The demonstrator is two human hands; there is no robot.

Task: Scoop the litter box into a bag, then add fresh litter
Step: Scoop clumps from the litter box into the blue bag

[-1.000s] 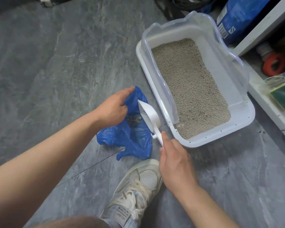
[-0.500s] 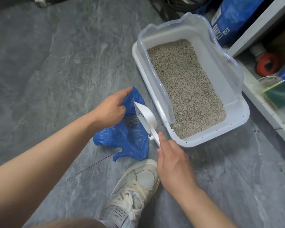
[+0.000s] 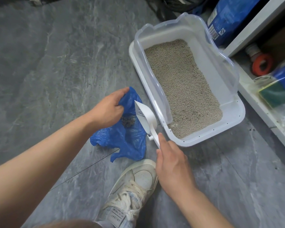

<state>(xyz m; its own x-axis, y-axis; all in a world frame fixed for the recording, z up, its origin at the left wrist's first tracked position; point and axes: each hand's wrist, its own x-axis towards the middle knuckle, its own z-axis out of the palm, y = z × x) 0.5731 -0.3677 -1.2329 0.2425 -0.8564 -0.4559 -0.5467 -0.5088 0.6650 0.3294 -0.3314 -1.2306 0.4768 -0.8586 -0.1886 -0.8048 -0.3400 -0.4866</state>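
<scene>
A white litter box (image 3: 235, 119) with a clear raised rim sits on the grey floor, holding tan litter (image 3: 179, 83). Left of it lies a blue plastic bag (image 3: 130, 140) with dark clumps (image 3: 127, 121) inside. My left hand (image 3: 109, 109) grips the bag's upper edge and holds it open. My right hand (image 3: 171, 163) grips the handle of a white slotted scoop (image 3: 146, 116), which is tipped on its side over the bag's mouth, between the bag and the box.
My white sneaker (image 3: 132, 188) stands just below the bag. A blue litter sack (image 3: 229, 18) leans behind the box. A white shelf (image 3: 257, 102) on the right holds an orange-capped item (image 3: 262, 63) and sponges. Dark cables lie at the top.
The view has shifted slightly, so the box sits a little further left. The scoop stays tilted over the bag, and both hands keep their grips.
</scene>
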